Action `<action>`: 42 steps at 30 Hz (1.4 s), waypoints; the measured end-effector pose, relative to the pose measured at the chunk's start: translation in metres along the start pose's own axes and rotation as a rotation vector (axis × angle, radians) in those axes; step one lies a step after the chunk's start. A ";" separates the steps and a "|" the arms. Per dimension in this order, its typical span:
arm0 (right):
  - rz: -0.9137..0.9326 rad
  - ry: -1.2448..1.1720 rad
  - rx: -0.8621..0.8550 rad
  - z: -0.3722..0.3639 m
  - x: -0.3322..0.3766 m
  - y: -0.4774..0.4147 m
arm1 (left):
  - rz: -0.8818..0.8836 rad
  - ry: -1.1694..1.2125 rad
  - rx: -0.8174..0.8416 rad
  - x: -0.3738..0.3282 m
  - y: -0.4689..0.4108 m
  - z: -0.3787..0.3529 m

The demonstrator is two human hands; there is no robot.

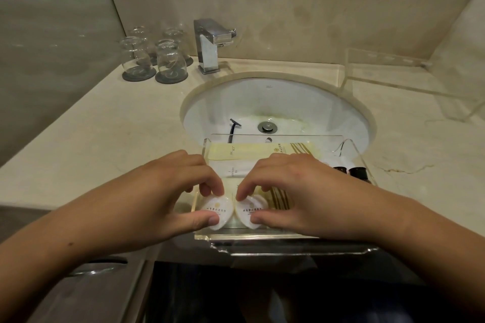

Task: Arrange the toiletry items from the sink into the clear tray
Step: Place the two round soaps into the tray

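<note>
Before sink (288, 97), beige counter (110, 134), clear tray (262, 236) (left hand (168, 191), right hand (299, 191) pinch packets (217, 208))

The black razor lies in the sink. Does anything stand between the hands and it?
Yes. The far wall of the clear tray rises between the razor and the left hand and right hand, each pinching a round white packet in the tray. Reaching over looks possible.
</note>
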State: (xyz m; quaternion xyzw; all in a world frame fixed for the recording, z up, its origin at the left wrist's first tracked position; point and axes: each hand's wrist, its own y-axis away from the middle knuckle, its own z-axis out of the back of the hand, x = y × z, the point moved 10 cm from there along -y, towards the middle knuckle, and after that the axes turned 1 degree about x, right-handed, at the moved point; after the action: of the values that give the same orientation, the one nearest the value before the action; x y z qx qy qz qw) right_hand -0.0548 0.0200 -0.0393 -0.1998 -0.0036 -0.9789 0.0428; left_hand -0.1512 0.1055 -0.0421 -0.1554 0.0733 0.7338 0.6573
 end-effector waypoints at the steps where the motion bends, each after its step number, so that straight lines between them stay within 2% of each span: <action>1: -0.003 -0.002 0.001 0.000 0.000 0.000 | -0.001 0.002 0.000 0.000 0.000 0.000; 9: 0.011 -0.002 -0.009 0.001 0.000 0.002 | -0.017 -0.003 -0.008 -0.001 0.000 0.000; 18: 0.001 0.020 -0.138 0.034 -0.013 -0.002 | -0.031 0.016 -0.089 0.001 -0.019 0.018; 26: -0.076 -0.047 -0.279 0.081 -0.061 -0.019 | 0.054 0.065 -0.203 0.034 -0.068 0.041; 29: -0.145 -0.104 -0.270 0.089 -0.092 -0.032 | 0.101 0.090 -0.204 0.056 -0.091 0.039; 36: -0.232 -0.152 -0.225 0.080 -0.165 -0.064 | 0.225 0.112 -0.124 0.115 -0.139 0.011; 42: -0.292 -0.188 -0.088 0.041 -0.227 -0.091 | 0.338 -0.016 0.156 0.160 -0.176 -0.040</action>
State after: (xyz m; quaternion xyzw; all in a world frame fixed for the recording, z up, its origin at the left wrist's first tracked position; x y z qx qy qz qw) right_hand 0.1612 0.1301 -0.0892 -0.2897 0.0062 -0.9508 -0.1093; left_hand 0.0135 0.2653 -0.1145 -0.0835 0.1502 0.8271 0.5352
